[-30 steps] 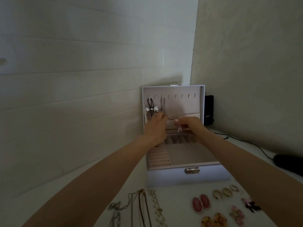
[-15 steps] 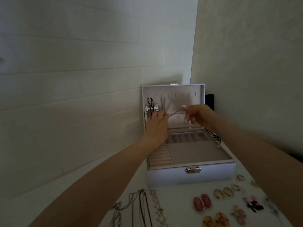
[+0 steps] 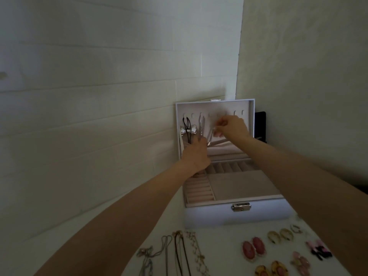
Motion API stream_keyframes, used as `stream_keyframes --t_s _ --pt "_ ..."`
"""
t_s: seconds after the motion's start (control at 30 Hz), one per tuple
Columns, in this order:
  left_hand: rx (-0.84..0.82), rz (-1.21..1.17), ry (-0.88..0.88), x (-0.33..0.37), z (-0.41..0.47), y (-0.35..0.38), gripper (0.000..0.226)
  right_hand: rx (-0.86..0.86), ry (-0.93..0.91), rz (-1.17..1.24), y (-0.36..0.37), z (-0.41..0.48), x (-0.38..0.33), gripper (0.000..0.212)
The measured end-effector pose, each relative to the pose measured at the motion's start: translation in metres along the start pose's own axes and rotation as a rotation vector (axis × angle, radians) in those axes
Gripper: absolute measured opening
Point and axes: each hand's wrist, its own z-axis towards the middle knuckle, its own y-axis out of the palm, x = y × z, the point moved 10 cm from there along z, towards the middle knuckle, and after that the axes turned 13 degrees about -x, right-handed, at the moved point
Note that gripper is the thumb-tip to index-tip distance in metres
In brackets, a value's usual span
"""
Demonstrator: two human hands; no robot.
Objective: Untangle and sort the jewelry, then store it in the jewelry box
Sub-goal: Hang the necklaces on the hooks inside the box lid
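A white jewelry box stands open against the wall, its lid upright with a row of hooks. A black cord with a silver bow pendant and a silver chain hang from the left hooks. My right hand pinches the top of a thin silver necklace up near the hooks. My left hand holds its lower part at the lid's pocket. Several necklaces and pairs of earrings lie on the table in front.
The box's tray has ring rolls on the left and a flat beige compartment. A black object stands behind the box to the right. Walls close in behind and to the right.
My right hand has risen from the tray level to the hooks in the lid, drawing the thin necklace upward. My left hand stayed at the lid's pocket.
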Motion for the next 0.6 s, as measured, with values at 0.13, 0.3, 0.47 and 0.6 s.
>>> stream_keyframes --t_s 0.13,0.3,0.47,0.6 --pt "-0.005 -0.022 0.01 -0.002 0.002 -0.002 0.055 -0.014 0.002 -0.26 0.011 -0.008 -0.005 0.013" --pt "-0.008 -0.065 0.047 -0.001 0.0 -0.002 0.051 -0.231 0.025 -0.485 0.028 -0.017 -0.001 0.025" --pt "-0.003 -0.096 0.115 0.004 -0.021 -0.001 0.051 -0.187 -0.095 -0.57 0.028 -0.041 -0.017 0.046" --pt "-0.014 -0.055 0.177 0.004 -0.05 -0.002 0.04 -0.219 -0.143 -0.486 0.033 -0.067 -0.029 0.04"
